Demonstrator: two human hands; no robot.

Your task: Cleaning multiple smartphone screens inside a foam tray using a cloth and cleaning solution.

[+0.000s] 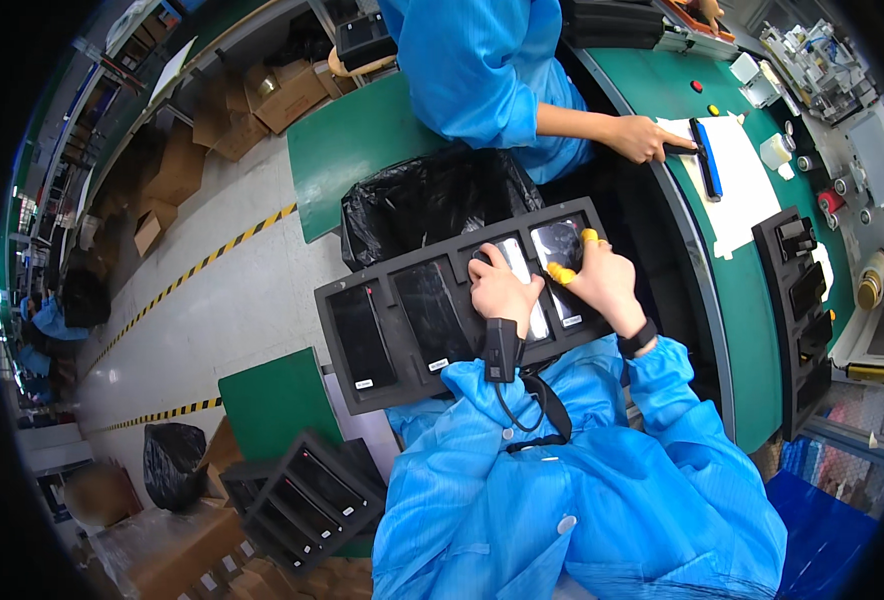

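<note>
Factory floor, grey w/ yellow-black tape lines (202, 265); curved green bench (742, 300) runs along the person's right. Person in blue smock holds a dark foam tray (402, 385) on the lap, four slots, each w/ a dark flat phone. L hand (500, 290) lies palm down on the phone in 3rd slot from left (518, 262), fingers curled over it; wrist strap w/ cord below. R hand (607, 283), yellow finger covers (562, 272) on thumb and one fingertip, pinches at the phone in far right slot (559, 243); grip looks closed, exact hold hard to tell. Black bin bag (422, 200) just behind tray. Second person's hand (642, 137) presses a blue-black roller (705, 155) onto white sheet (747, 180) on bench. Another foam tray (797, 310) sits on bench at right; a third (307, 500) lower left.
</note>
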